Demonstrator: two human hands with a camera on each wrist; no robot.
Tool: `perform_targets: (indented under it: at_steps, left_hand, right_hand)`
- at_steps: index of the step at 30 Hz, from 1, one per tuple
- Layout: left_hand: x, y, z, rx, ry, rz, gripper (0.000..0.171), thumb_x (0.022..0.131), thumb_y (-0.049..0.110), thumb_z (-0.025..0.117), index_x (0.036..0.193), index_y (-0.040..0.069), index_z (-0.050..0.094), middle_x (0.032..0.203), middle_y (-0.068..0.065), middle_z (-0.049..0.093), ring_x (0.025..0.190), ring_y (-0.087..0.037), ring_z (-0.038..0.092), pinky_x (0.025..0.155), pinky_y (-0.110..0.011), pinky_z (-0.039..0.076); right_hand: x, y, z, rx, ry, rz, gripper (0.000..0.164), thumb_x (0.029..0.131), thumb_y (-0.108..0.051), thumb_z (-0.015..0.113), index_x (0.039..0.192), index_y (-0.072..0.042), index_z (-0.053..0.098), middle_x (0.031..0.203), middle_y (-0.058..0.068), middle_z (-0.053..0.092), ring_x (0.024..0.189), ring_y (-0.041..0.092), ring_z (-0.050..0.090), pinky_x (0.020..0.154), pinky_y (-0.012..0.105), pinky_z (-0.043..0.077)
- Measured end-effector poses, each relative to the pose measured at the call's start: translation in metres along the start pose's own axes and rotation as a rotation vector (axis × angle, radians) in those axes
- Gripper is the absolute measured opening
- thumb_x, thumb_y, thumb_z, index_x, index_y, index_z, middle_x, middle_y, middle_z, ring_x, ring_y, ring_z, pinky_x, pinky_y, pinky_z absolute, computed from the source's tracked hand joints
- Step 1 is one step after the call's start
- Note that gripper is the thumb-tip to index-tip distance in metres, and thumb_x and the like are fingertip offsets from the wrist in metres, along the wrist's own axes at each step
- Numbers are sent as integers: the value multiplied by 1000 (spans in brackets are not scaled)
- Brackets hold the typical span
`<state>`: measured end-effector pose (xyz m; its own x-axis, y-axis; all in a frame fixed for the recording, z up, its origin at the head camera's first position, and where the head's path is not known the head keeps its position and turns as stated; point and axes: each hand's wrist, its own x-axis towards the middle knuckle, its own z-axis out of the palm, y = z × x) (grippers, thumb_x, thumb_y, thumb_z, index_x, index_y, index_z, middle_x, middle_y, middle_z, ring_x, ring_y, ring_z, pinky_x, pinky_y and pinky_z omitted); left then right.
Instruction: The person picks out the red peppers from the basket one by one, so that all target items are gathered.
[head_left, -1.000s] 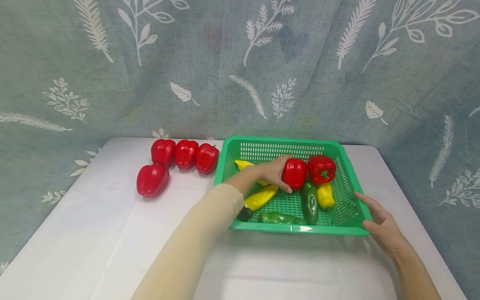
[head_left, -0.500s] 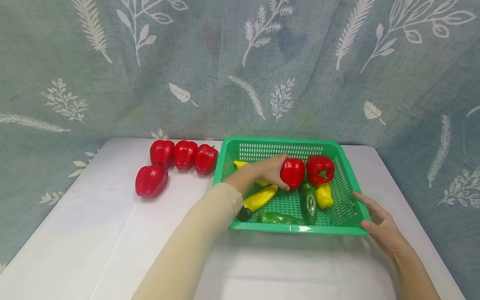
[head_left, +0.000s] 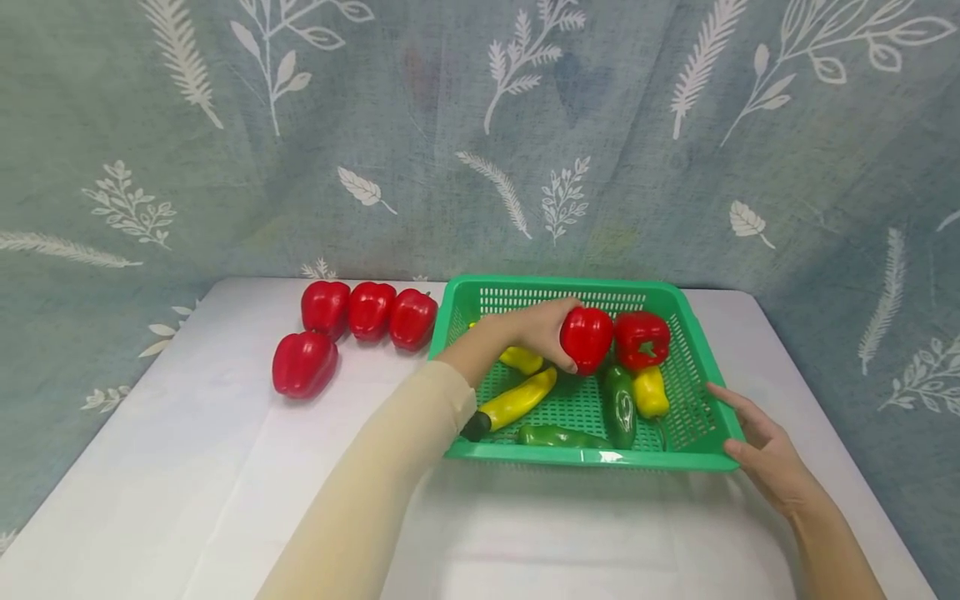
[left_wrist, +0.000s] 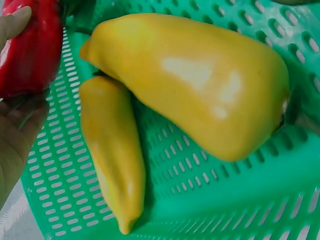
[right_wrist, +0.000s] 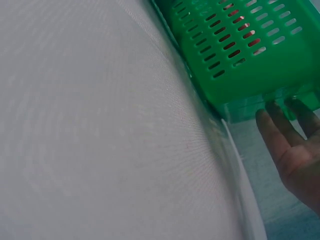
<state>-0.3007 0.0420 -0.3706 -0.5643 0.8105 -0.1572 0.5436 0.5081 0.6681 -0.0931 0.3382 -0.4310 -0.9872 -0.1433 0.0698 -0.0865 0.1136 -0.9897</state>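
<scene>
My left hand (head_left: 542, 328) grips a red bell pepper (head_left: 588, 340) over the back middle of a green plastic basket (head_left: 652, 459). In the left wrist view, the thumb lies on that red bell pepper (left_wrist: 37, 55), with fingers under it. Right of the held pepper, another red bell pepper (head_left: 642, 340) lies in the basket. Yellow peppers (head_left: 519, 398) lie below and left of my left hand, partly behind the wrist. My right hand (head_left: 772, 458) holds the basket's right rim near the front corner, thumb on the rim; its fingers (right_wrist: 274, 131) reach the rim in the right wrist view.
Several red bell peppers (head_left: 305, 364) lie on the white table (head_left: 187, 467) left of the basket. Long green peppers (head_left: 619, 407) and a small yellow pepper (head_left: 650, 393) lie in the basket. A patterned cloth (head_left: 420, 125) hangs behind the table.
My left hand has raised the red bell pepper slightly within the basket, and its forearm has shifted a little left. My right hand stays at the rim.
</scene>
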Motion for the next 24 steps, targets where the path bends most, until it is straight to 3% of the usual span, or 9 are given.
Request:
perform_targets:
  at_steps: [6,13,24]
  left_hand:
    - [-8,8,-13,36,2,-17,82,71,26,79,137,8,34,128,-3,51,111,-15,50,89,-28,49]
    - [-26,14,-32,-9,1,-58,82,73,25,77,140,9,32,130,-4,51,112,-18,51,86,-29,51]
    - [-52,18,-57,-25,40,-46,80,72,22,78,138,8,34,132,-6,50,115,-20,51,87,-31,51]
  right_hand:
    - [1,-1,0,16,-11,-10,58,94,-10,54,147,-21,34,141,-19,30,116,-4,46,85,15,48]
    - [1,1,-1,61,-38,-3,57,94,-8,53,147,-24,35,140,-20,30,112,-1,51,83,18,51]
    - [0,5,-3,53,-25,24,57,95,-11,52,147,-25,33,146,-13,23,115,-4,48,84,17,50]
